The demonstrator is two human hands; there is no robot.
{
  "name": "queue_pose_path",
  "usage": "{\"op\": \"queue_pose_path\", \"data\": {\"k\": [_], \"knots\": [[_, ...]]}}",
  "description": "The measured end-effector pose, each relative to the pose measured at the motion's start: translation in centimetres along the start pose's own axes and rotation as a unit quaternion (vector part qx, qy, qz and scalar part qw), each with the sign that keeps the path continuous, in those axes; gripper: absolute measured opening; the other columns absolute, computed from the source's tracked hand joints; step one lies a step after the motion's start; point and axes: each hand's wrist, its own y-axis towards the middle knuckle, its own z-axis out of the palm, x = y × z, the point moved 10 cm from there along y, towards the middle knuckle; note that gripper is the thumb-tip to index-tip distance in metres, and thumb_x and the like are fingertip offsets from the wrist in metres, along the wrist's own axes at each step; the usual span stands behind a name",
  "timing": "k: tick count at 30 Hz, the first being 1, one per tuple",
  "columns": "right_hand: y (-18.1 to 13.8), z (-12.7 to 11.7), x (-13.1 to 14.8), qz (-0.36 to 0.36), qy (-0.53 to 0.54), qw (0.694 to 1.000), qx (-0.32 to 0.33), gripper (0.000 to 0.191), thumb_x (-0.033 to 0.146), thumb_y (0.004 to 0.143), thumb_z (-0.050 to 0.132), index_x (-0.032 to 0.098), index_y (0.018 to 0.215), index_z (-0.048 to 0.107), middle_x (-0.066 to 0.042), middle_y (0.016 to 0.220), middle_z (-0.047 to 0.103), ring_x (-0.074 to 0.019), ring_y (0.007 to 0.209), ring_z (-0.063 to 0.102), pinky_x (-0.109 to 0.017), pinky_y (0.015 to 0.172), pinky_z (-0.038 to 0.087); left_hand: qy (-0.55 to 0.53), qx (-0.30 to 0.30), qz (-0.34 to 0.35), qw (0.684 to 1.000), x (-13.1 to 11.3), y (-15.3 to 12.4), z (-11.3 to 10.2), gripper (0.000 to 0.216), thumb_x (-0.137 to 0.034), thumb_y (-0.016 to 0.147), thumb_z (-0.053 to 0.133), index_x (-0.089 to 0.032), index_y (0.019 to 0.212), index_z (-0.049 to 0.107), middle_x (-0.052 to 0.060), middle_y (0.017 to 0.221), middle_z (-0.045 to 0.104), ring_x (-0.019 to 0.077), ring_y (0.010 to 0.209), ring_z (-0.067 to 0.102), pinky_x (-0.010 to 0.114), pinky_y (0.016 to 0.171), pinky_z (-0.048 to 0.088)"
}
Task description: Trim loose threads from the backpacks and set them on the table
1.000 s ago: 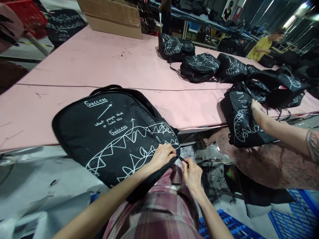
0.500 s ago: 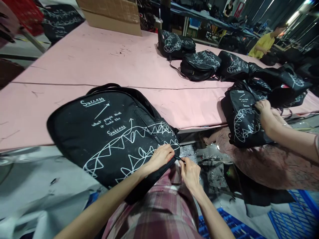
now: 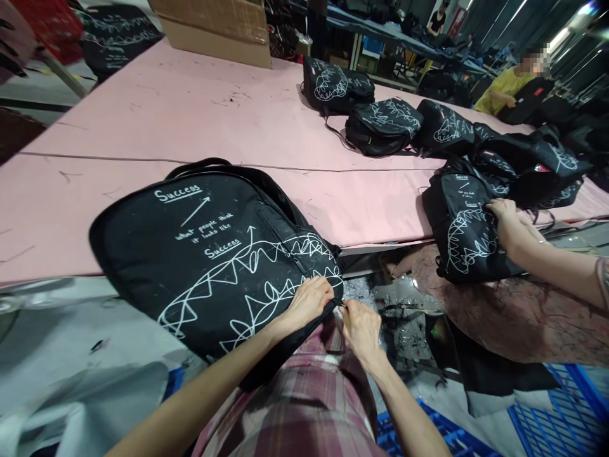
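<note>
A black backpack with white scribbled lines and the word "Success" lies tilted over the table's near edge, its lower end toward my lap. At its bottom corner my left hand presses down, fingers curled on the fabric edge. My right hand pinches at that same corner, just right of the left fingertips. Between its thumb and fingers is a small dark piece, too small to name; whether it belongs to the backpack I cannot tell.
Several similar backpacks stand along the pink table. At right, a co-worker's hand holds another backpack. A cardboard box sits at the back. Blue crates are on the floor. A person in yellow works farther off.
My right hand has shifted slightly left, closer to the backpack's corner. My left hand and the backpack stay nearly still. The person in yellow now has a dark bag raised in front.
</note>
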Motion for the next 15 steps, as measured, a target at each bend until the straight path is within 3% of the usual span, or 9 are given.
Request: {"op": "queue_pose_path", "data": {"k": [4,8,10,13,15], "knots": [[-0.1,0.2,-0.8,0.018,0.041,0.999,0.002,0.022,0.026,0.09,0.043,0.017,0.088,0.062,-0.006,0.074,0.066,-0.019,0.069,0.061,-0.026,0.059,0.035,-0.017,0.004,-0.016,1.0,0.2,-0.1,-0.4,0.027,-0.017,0.087,0.035,-0.015,0.075,0.059,0.006,0.083,0.058,0.0184,0.081,0.05,0.032,0.075,0.037],[-0.8,0.3,-3.4,0.1,0.165,0.981,0.011,0.025,0.031,0.091,0.039,0.019,0.094,0.062,-0.003,0.081,0.069,-0.017,0.072,0.063,-0.024,0.063,0.039,-0.062,0.064,-0.004,0.996,0.4,0.0,-0.9,0.046,-0.027,0.093,0.026,-0.016,0.063,0.06,0.001,0.068,0.059,0.0124,0.066,0.054,0.024,0.067,0.04],[-1.0,0.7,-4.0,0.126,0.199,0.971,0.034,0.026,0.033,0.091,0.04,0.02,0.095,0.061,-0.002,0.082,0.07,-0.0172,0.074,0.064,-0.024,0.064,0.039,-0.066,0.08,-0.005,0.995,0.7,0.3,-1.3,0.053,-0.03,0.094,0.022,-0.017,0.061,0.062,0.0,0.069,0.061,0.0114,0.066,0.055,0.023,0.067,0.039],[-1.0,1.1,-3.4,0.128,0.17,0.975,0.07,0.025,0.035,0.091,0.041,0.021,0.094,0.062,-0.002,0.078,0.07,-0.0183,0.073,0.065,-0.024,0.062,0.038,-0.029,0.065,-0.018,0.997,1.3,1.0,-2.0,0.032,-0.034,0.09,0.038,-0.021,0.085,0.067,0.002,0.093,0.063,0.0169,0.085,0.054,0.029,0.076,0.037],[-0.9,1.0,-2.7,0.126,0.124,0.981,0.077,0.026,0.037,0.091,0.042,0.021,0.094,0.062,-0.002,0.076,0.07,-0.0192,0.071,0.065,-0.025,0.06,0.037,-0.002,0.068,-0.011,0.998,1.1,1.5,-1.8,0.021,-0.034,0.085,0.048,-0.024,0.088,0.067,0.001,0.094,0.062,0.0194,0.089,0.051,0.032,0.078,0.034]]}}
